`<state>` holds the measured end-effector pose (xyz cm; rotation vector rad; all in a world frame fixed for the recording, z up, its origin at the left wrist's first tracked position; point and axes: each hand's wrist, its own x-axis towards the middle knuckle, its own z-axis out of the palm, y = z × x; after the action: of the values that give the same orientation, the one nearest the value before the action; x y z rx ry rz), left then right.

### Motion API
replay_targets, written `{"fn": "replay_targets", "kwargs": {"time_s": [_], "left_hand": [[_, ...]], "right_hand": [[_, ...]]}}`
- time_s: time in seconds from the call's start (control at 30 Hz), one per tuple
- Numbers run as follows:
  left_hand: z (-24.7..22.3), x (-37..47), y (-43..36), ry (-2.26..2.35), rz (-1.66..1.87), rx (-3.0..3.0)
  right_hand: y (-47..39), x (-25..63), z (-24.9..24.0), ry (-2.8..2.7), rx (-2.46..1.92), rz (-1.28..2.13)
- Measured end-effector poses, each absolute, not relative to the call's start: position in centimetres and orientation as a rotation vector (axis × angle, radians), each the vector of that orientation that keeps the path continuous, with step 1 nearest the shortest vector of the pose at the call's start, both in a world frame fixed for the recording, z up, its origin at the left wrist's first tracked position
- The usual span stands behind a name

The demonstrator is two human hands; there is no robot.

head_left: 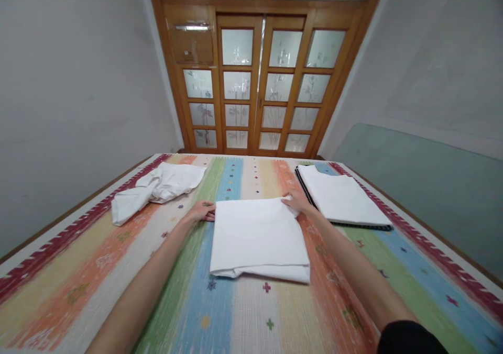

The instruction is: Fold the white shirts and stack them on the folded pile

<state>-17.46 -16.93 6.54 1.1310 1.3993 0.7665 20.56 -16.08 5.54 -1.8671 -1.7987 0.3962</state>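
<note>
Handling a folded white cloth, both hands at its far corners

Head view. Folded white cloth [257, 236] lies flat near the middle of a striped cover [267, 312], roughly square. Near edge shows layers: upper fold lifts a little and sits uneven over the one below, with a small pucker toward the left.

Left hand [201, 211] at the far left corner, fingertips meeting the side edge; cannot tell whether they close on the fabric or merely touch it. Right hand [296, 202] at the far right corner, fingers curled over and pinching it; cloth creases there. Forearms come in from either side of the near edge, bare; dark sleeve [411, 338] at the right elbow.

Far left of the cover: a crumpled white cloth [171, 181], one end twisted and trailing toward the near side, well apart from the left hand. Right side: a flat white piece [341, 194], neatly squared, on top of a dark folded item [387, 228] whose rim shows at the left and near edges. The right hand is near this pile.

Cover striped in blue, green, orange, yellow and cream, maroon zigzag borders at both sides. Beyond: wooden doors [257, 84] with patterned glass panes. Pale green panel [428, 186] against the right wall.
</note>
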Motion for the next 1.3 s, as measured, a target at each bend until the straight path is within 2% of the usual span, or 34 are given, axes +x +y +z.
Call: {"fn": "replay_targets", "kwargs": {"time_s": [0.13,0.3,0.47,0.57,0.87,1.3], "left_hand": [[5.4,-17.5,-16.9,1.437,0.778,1.161],[4.8,-17.1,-17.2,1.549,0.799,1.378],[4.0,-15.5,-18.4,1.618,1.001,2.247],[4.0,-14.3,-18.2,1.511,0.908,2.487],[3.0,-13.7,-14.3,1.27,0.632,2.557],[2.5,-13.2,-11.8,1.319,0.573,2.497]], "right_hand": [[-16.2,20.2,4.3,-1.817,-1.903,0.271],[-16.9,19.8,4.1,-2.046,-1.794,-0.115],[-17.2,19.9,2.1,-2.264,-1.679,0.12],[-17.0,20.4,1.4,-2.255,-1.689,0.213],[-17.1,20.0,3.0,-2.359,-1.409,0.001],[-14.1,19.4,2.4,-2.302,-1.607,0.08]]}}
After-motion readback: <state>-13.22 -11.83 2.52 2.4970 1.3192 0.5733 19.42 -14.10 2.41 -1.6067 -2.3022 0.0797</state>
